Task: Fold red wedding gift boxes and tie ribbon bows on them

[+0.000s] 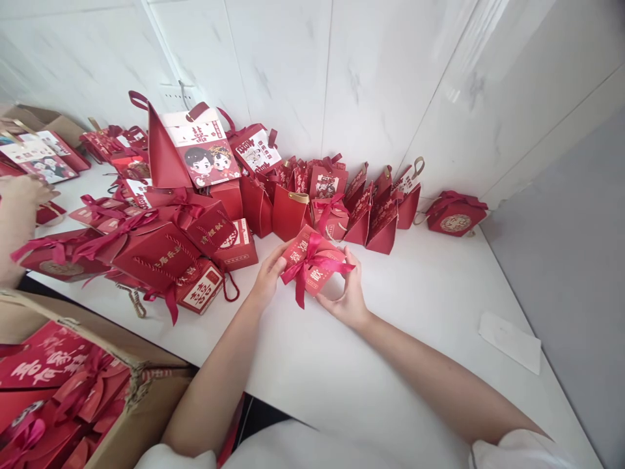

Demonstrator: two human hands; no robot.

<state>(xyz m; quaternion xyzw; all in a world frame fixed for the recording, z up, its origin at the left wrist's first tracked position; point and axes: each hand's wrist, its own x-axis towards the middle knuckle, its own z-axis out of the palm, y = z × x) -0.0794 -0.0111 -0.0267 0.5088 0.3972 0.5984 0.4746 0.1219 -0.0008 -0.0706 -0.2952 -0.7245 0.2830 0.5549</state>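
Between my two hands is a small red gift box (297,251) with a dark pink ribbon bow (311,262) tied across its top and pale lettering on its lid. My left hand (269,270) grips the box's left side, thumb toward the top. On the right side, my right hand (350,293) curls round the box, its thumb low and its fingers near a ribbon end. The box is tilted over the white table (390,326); whether its underside touches the surface is hidden. Just behind it stands another ribbon-tied box (334,218).
Many red gift boxes (161,254) are heaped at left, and upright ones (381,221) line the tiled wall. One box (456,213) stands in the corner. A cardboard carton (146,410) of boxes sits front left. Another person's hand (29,192) is at far left. A white card (510,342) lies right.
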